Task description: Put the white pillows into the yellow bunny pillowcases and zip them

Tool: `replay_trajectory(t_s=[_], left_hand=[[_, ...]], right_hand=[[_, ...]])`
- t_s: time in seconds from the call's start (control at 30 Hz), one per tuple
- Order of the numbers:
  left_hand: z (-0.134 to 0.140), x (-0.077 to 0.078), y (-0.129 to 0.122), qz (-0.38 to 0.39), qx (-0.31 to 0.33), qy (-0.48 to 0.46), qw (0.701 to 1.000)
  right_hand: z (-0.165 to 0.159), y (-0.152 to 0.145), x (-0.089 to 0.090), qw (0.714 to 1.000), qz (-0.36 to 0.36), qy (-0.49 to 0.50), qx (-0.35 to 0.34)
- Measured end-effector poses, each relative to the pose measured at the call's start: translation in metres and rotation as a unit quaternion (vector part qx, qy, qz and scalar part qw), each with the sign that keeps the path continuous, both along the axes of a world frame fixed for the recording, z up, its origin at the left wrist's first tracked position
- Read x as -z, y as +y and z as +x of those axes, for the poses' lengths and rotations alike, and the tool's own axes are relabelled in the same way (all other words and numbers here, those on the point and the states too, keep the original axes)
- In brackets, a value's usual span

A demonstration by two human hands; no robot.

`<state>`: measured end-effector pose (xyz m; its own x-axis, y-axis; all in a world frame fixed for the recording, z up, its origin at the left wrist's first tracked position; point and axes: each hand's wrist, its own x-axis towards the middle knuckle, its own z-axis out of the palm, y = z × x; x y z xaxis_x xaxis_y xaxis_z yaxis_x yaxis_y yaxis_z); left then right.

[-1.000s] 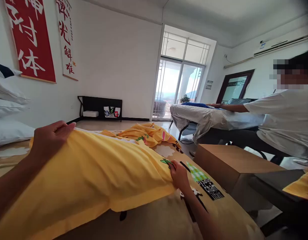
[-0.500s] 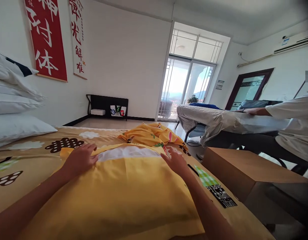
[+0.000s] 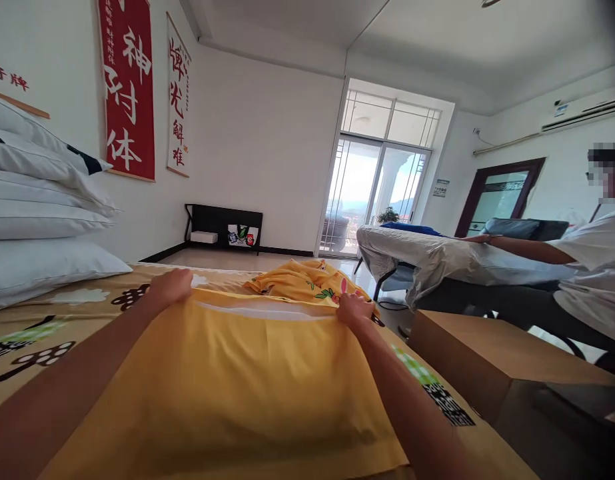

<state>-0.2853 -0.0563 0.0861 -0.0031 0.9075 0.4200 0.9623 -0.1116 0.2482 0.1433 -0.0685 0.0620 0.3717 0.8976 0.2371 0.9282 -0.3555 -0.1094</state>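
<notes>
Right, closest to you, along the near edge of the patterned sheet (image 3: 87, 320), lies the yellow pillowcase (image 3: 267, 380), its mouth facing away from you. Your left hand (image 3: 171, 288) pinches the pillowcase at its far left corner, fingers curled over the fabric; your right hand (image 3: 356, 308) grips the far right corner in the same way. Between them the rim is stretched fairly straight.

As far as one can judge, most of the white filling (image 3: 270, 311) is inside: the yellow cloth looks rounded over it. What seems left is the mouth, where a strip of white shows from one hand towards the other, not yet covered.

By the sheet's left edge you have a stack of white pillows (image 3: 52, 260) without yellow covers. Past the right edge stands a cardboard box (image 3: 472, 347). Near the sheet's far right corner lies a crumpled printed cloth (image 3: 292, 283), just beyond your pillowcase. Farther off, a person in a white shirt (image 3: 594, 260) rests a hand on a plastic-draped table (image 3: 427, 248).
</notes>
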Motion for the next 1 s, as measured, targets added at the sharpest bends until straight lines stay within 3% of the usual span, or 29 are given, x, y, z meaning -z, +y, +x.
replay_trajectory(t_s=[0.1, 0.17, 0.2, 0.23, 0.3, 0.47, 0.5, 0.53, 0.6, 0.73, 0.8, 0.83, 0.9, 1.0], left_hand=[[-0.004, -0.065, -0.016, 0.025, -0.039, 0.059, 0.997], [-0.006, -0.09, -0.027, 0.077, -0.051, 0.1, 0.991], [-0.006, -0.094, -0.03, 0.093, -0.058, 0.115, 0.987], [-0.005, -0.09, -0.033, 0.098, -0.063, 0.124, 0.985], [0.001, -0.06, -0.035, 0.068, -0.066, 0.132, 0.987], [0.036, 0.079, -0.046, -0.056, -0.042, 0.129, 0.989], [0.04, 0.096, -0.049, -0.066, -0.041, 0.128, 0.989], [0.042, 0.102, -0.051, -0.07, -0.043, 0.129, 0.988], [0.036, 0.087, -0.052, -0.058, -0.05, 0.133, 0.988], [0.005, -0.001, -0.042, 0.017, -0.072, 0.141, 0.987], [-0.006, -0.026, -0.037, 0.08, -0.085, 0.14, 0.983], [-0.008, -0.027, -0.036, 0.104, -0.084, 0.133, 0.982], [-0.006, -0.004, -0.037, 0.105, -0.056, 0.109, 0.987], [0.013, 0.068, -0.041, 0.008, -0.001, 0.074, 0.997]], right_hand=[[0.018, -0.005, -0.046, 0.999, 0.048, 0.01, -0.024], [0.027, -0.006, -0.066, 0.996, 0.072, 0.022, -0.036], [0.028, -0.007, -0.068, 0.996, 0.081, 0.026, -0.037], [0.027, -0.008, -0.065, 0.995, 0.086, 0.027, -0.037], [0.016, -0.014, -0.039, 0.996, 0.079, 0.026, -0.036], [-0.035, -0.051, 0.08, 0.998, 0.01, 0.026, -0.057], [-0.04, -0.056, 0.093, 0.998, 0.003, 0.026, -0.059], [-0.042, -0.058, 0.098, 0.998, 0.001, 0.025, -0.059], [-0.034, -0.056, 0.083, 0.998, 0.002, 0.022, -0.051], [0.002, -0.036, 0.003, 0.998, 0.051, 0.003, -0.031], [0.013, -0.029, -0.022, 0.994, 0.104, -0.015, -0.026], [0.014, -0.028, -0.023, 0.991, 0.127, -0.019, -0.025], [0.007, -0.03, -0.004, 0.989, 0.142, -0.014, -0.03], [-0.017, -0.041, 0.06, 0.996, 0.081, 0.018, -0.044]])
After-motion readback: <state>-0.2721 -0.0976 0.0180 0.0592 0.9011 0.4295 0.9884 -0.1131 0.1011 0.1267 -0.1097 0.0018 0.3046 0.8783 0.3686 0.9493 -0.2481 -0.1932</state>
